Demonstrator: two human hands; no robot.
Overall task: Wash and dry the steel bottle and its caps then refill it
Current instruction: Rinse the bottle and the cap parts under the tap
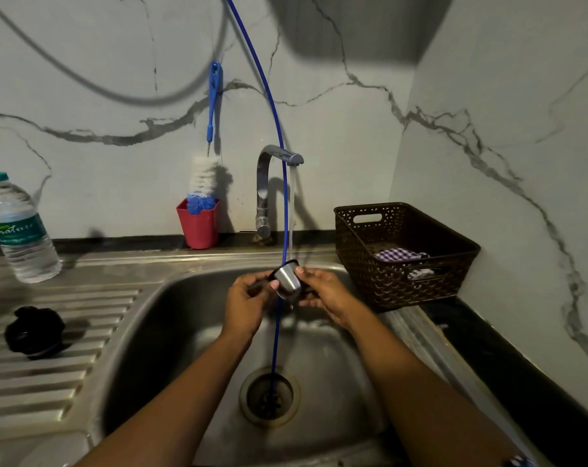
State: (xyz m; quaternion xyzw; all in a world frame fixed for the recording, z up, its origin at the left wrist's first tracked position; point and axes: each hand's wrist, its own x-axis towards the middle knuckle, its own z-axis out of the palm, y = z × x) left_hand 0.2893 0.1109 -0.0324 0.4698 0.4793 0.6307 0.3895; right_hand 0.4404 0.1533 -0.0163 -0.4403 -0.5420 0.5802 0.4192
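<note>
Rinsing cap (287, 279) over steel sink (171, 332); marble-veined walls (353, 129)

A white bottle brush (203, 176) is stood in a red cup (198, 227) against the wall; a checked cloth (398, 255) is kept in a brown basket (454, 281) on the right.

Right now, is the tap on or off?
On: a water stream falls from the tap onto the steel cap.

white marble walls (353, 112) with grey veins meet in a corner above a dark counter (508, 358), dimly lit.
</note>
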